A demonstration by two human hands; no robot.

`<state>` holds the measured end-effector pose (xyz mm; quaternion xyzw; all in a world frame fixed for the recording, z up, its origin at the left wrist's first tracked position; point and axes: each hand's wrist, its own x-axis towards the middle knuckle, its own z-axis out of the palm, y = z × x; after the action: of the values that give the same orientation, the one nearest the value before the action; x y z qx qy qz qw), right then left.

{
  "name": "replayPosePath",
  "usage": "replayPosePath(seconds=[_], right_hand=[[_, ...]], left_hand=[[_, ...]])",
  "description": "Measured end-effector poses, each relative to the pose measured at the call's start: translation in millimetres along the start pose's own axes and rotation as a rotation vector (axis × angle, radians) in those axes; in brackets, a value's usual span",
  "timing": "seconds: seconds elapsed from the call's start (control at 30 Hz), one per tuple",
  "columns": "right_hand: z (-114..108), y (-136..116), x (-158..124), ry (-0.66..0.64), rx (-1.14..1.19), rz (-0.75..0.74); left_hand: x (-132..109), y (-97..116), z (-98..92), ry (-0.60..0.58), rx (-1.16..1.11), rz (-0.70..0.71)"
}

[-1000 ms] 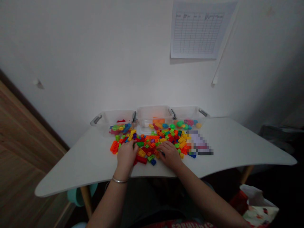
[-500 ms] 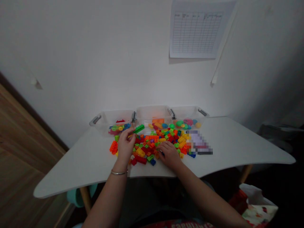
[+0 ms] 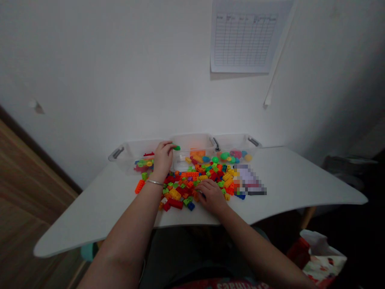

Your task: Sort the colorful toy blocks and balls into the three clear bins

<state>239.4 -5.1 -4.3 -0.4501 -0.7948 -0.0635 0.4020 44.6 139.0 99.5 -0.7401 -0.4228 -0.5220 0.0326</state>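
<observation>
The left hand (image 3: 163,155) pinches a green brick (image 3: 177,147) in its fingers over the middle clear bin (image 3: 192,143); loose grip can drop it. The right hand (image 3: 212,196) rests on loose bricks (image 3: 180,192); I cannot tell if it holds any.

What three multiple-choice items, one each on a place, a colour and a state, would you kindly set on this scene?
1. Where is the left hand?
A) At the clear plastic bins
B) On the wall chart
C) Under the table

2. What colour is the piece at its fingertips?
A) Red
B) Green
C) Yellow

3. How is the right hand placed?
A) Raised up by the wall
B) Resting on the toy bricks
C) Gripping the left wrist

1: A, the hand is up against the bins.
2: B, the piece shows bright green.
3: B, its fingers lie over the pile.
</observation>
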Motion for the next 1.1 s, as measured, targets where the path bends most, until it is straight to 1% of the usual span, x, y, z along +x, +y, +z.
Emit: replayPosePath(seconds=[0.13,0.27,0.43,0.63,0.73,0.8,0.87,0.93,0.97,1.03,1.1], right_hand=[[-1,-1,1,-0.002,0.0,-0.005],[-1,-1,1,-0.008,0.001,0.001],[0,-1,0,-0.003,0.0,-0.007],[-1,-2,0,-0.012,-0.002,0.007],[-1,-2,1,-0.011,-0.009,0.002],[-1,-2,1,-0.009,-0.004,-0.002],[0,-1,1,-0.002,0.0,-0.004],[0,-1,1,0.005,0.002,-0.005],[0,-1,1,0.006,0.002,-0.005],[0,-1,1,-0.001,0.002,-0.006],[-1,-2,1,-0.016,-0.002,-0.007]], left_hand=[[1,-6,11.4,-0.112,0.036,-0.032],[0,-7,15.0,-0.225,0.089,-0.038],[-3,-6,13.2,-0.254,0.124,-0.035],[-6,-10,10.5,-0.318,0.094,-0.003],[-7,-12,5.5,-0.343,0.045,0.017],[-9,-10,-0.8,-0.317,0.008,0.024],[-19,-3,-9.3,-0.24,0.002,0.01],[-37,9,-18.4,-0.161,0.036,-0.025],[-48,16,-22.7,-0.147,0.066,-0.045],[-75,32,-29.8,-0.174,0.131,-0.072],[-102,46,-34.5,-0.239,0.193,-0.074]])
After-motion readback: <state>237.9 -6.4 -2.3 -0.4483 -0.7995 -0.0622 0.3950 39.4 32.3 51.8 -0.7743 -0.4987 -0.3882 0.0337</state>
